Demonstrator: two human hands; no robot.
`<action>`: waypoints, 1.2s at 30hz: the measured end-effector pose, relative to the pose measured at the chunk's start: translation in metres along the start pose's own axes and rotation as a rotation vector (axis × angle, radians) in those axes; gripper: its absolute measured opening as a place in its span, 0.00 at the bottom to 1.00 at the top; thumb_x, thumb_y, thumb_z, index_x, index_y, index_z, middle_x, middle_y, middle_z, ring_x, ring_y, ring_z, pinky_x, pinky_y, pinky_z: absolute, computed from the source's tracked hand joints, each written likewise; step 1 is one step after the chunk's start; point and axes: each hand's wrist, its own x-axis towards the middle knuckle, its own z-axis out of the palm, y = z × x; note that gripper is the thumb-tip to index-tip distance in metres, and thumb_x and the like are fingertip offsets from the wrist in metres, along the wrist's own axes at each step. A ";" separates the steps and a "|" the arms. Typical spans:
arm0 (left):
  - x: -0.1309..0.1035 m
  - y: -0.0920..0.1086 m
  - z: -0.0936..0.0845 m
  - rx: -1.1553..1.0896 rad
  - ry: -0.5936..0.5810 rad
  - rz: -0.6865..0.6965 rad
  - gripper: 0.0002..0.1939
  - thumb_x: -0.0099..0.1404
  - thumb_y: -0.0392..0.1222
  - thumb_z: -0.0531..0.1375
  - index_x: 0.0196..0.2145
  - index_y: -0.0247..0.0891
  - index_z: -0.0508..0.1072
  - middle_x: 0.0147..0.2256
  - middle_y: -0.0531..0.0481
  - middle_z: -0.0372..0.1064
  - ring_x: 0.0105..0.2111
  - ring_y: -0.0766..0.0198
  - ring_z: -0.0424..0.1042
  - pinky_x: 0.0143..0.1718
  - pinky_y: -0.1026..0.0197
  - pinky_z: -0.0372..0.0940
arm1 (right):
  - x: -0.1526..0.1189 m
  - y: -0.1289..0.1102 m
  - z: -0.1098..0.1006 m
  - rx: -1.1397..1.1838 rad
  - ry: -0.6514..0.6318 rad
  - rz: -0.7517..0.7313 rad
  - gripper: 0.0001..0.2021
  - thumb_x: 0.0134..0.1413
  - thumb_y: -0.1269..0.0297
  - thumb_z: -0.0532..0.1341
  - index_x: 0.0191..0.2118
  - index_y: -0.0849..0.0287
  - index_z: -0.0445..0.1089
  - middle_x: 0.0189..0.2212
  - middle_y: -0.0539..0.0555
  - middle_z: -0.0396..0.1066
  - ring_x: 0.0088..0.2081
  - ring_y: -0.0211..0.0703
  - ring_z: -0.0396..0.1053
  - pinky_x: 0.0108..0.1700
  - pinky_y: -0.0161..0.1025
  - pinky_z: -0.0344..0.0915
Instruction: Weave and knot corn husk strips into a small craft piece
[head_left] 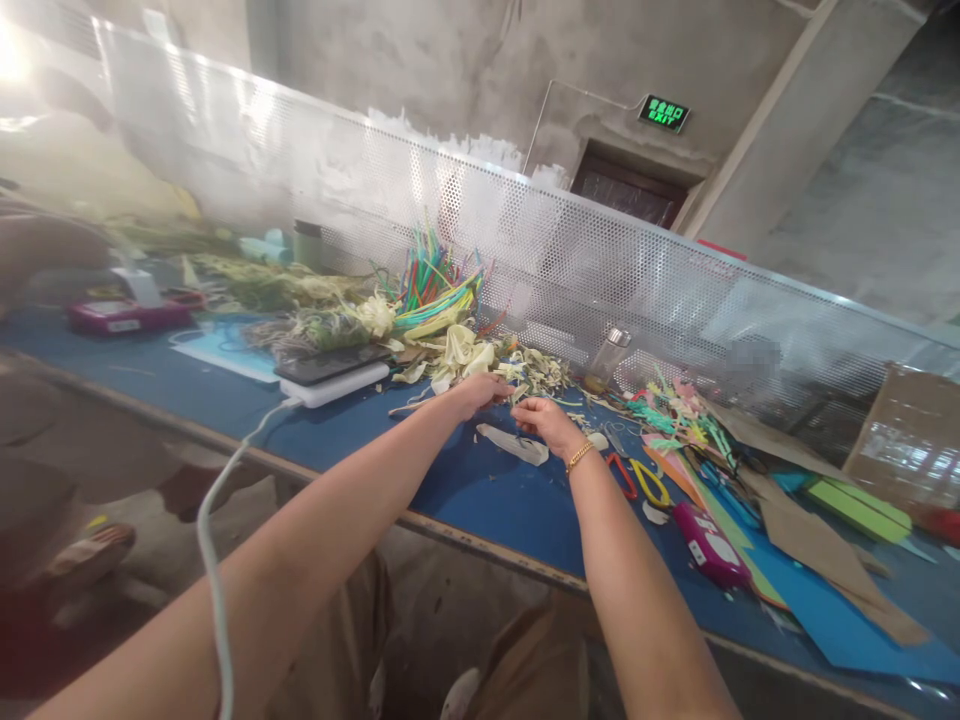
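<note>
My left hand [484,393] and my right hand [547,424] are close together over the blue table [472,490], fingertips pinched. Whatever sits between the fingers is too small to make out. Just below them lies a pale, translucent strip [514,444]. Behind my hands spreads a pile of cream-coloured scraps [540,370], with larger pale curled pieces [461,352] at its left. To the right of my right hand are the red and yellow handles of scissors [649,484].
A white power bank [334,385] with a cable stands at left, near bundled colourful stems [435,285]. A glass bottle [609,358] is by the perforated metal screen [525,225]. Right hold a purple device [711,545], blue sheets [847,615] and cardboard [825,550]. Another person sits far left.
</note>
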 end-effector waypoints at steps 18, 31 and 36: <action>-0.005 0.003 0.003 -0.027 -0.088 -0.035 0.20 0.39 0.50 0.72 0.21 0.35 0.69 0.17 0.55 0.62 0.16 0.75 0.53 0.17 0.66 0.44 | 0.010 0.007 -0.002 0.043 0.183 -0.086 0.16 0.32 0.54 0.69 0.26 0.60 0.70 0.20 0.47 0.68 0.21 0.32 0.58 0.26 0.34 0.53; -0.001 0.000 0.004 -0.114 -0.031 -0.029 0.15 0.45 0.46 0.70 0.25 0.35 0.71 0.22 0.53 0.66 0.20 0.73 0.61 0.20 0.67 0.50 | 0.008 0.004 -0.002 0.055 0.235 -0.074 0.18 0.32 0.52 0.69 0.26 0.60 0.68 0.20 0.47 0.68 0.21 0.31 0.57 0.25 0.33 0.52; -0.007 0.003 0.006 -0.041 -0.080 -0.001 0.18 0.43 0.49 0.70 0.26 0.34 0.71 0.19 0.54 0.63 0.17 0.74 0.54 0.18 0.66 0.44 | 0.009 0.007 -0.001 0.045 0.228 -0.091 0.19 0.32 0.50 0.69 0.26 0.60 0.69 0.18 0.46 0.65 0.21 0.32 0.56 0.25 0.34 0.50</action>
